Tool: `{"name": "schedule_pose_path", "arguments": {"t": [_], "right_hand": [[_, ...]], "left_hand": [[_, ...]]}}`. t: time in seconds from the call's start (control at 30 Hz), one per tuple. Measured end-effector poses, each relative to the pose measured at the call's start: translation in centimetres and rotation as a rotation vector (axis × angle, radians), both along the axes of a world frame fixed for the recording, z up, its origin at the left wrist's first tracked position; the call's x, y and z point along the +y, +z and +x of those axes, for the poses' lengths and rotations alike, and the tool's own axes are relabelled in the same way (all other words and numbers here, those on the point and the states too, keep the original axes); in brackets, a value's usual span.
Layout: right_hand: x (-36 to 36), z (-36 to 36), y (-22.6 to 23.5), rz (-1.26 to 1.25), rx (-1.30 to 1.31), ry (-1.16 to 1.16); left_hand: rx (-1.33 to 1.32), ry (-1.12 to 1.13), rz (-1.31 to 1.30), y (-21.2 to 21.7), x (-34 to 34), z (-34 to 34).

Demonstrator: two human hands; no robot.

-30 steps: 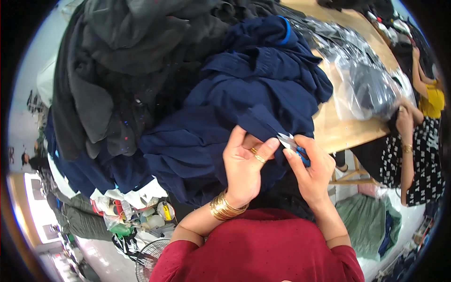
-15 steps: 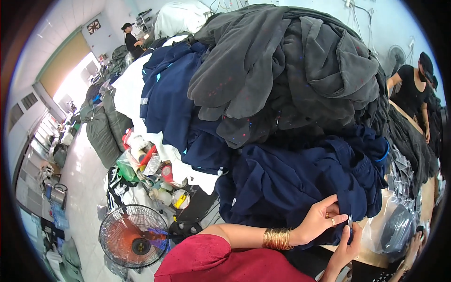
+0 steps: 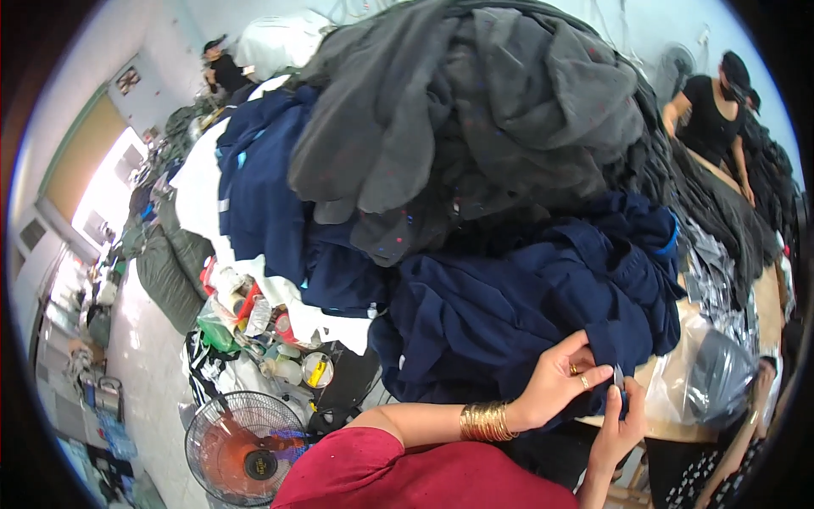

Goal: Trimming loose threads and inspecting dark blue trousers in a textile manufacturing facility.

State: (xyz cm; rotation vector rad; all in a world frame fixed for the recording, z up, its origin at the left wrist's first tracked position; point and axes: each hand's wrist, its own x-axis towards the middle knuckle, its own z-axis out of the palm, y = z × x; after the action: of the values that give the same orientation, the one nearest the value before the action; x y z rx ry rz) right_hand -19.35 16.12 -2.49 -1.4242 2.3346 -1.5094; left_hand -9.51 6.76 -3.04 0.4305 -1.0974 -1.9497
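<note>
Low right of view, close to the body: left hand (image 3: 555,386) closed in a pinch on a fold of the navy garment (image 3: 526,314), rings and gold bangles (image 3: 485,421) worn. Right hand (image 3: 619,420) just below and touching it, fingers curled round a small snipping tool (image 3: 618,376), tip upward at the fold. Garment spread up and leftward from both hands over the wooden surface (image 3: 657,424). Beyond, a grey clothing heap (image 3: 475,110) is piled.
</note>
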Motion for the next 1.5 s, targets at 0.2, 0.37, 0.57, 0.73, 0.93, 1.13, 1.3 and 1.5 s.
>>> {"name": "schedule_pose_path", "arguments": {"t": [0.2, 0.37, 0.57, 0.73, 0.93, 1.13, 1.3, 1.5], "right_hand": [[-0.8, -0.4, 0.3, 0.019, 0.059, 0.073], [-1.5, -1.1, 0.2, -0.058, 0.153, 0.089], [-0.9, -1.7, -0.8, -0.052, 0.148, 0.052], [-0.9, -1.6, -0.7, -0.043, 0.135, 0.061], [-1.1, -1.5, -0.7, -0.044, 0.124, 0.069], [-1.0, -1.2, -0.2, -0.019, 0.051, 0.096], [-1.3, -1.4, -0.6, -0.083, 0.102, 0.071], [-1.4, -1.5, -0.5, -0.074, 0.116, 0.065]], "left_hand": [[-0.103, 0.087, -0.045, 1.0, -0.3, 0.5], [-0.120, 0.102, 0.004, 0.6, -0.7, 0.0], [-0.094, 0.112, 0.062, -0.1, -0.4, -0.9], [-0.098, 0.124, 0.017, -0.2, -0.4, -0.6], [-0.102, 0.131, 0.034, -0.3, -0.4, -0.6], [-0.100, 0.134, 0.029, -0.2, -0.3, -0.5], [-0.087, 0.158, 0.018, -0.5, -0.2, -0.7], [-0.079, 0.151, -0.011, -0.5, -0.4, -0.8]]}}
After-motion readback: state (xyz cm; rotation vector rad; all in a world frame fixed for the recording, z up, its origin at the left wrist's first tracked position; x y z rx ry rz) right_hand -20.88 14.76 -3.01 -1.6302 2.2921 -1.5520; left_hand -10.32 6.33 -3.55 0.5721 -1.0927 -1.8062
